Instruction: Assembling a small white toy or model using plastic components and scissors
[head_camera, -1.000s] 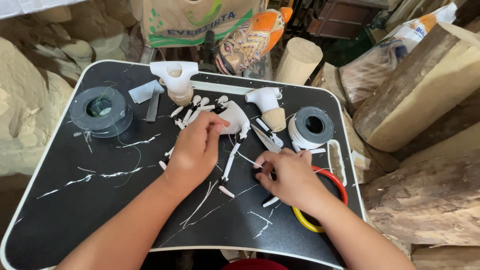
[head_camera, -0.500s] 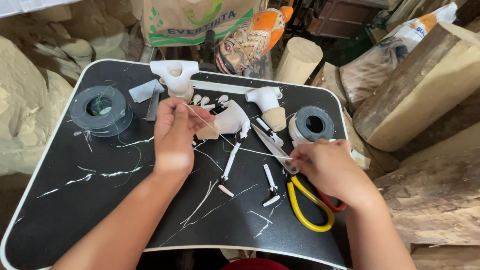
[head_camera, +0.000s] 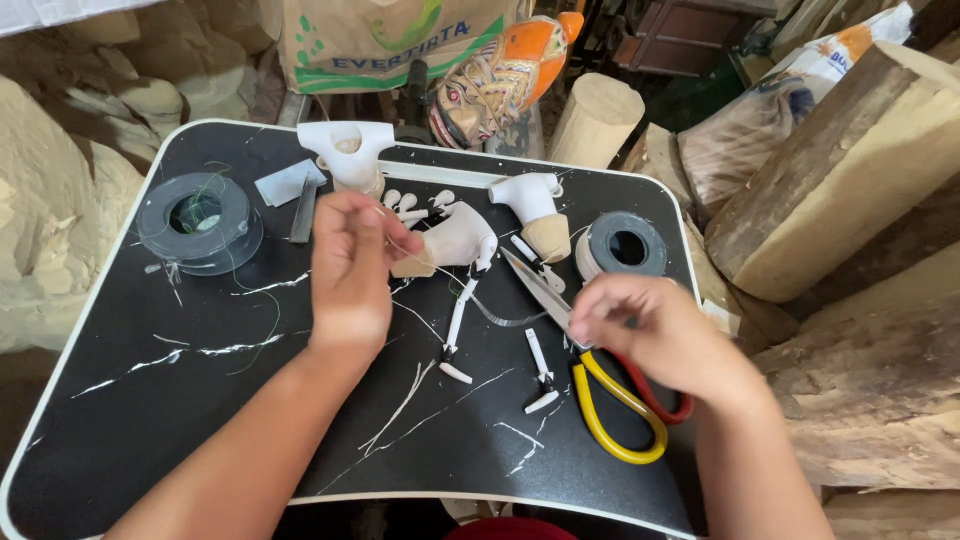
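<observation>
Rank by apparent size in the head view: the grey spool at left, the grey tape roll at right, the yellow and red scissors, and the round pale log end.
1. yellow and red scissors, longest
2. grey spool at left
3. grey tape roll at right and round pale log end: look alike, and the log sits farther away, so unranked.

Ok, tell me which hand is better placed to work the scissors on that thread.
Right. The right hand already rests on the scissors, blades aimed toward the thread. The left hand is raised, pinching the thin thread near the white carved pieces, so it probably suits holding it taut.
</observation>
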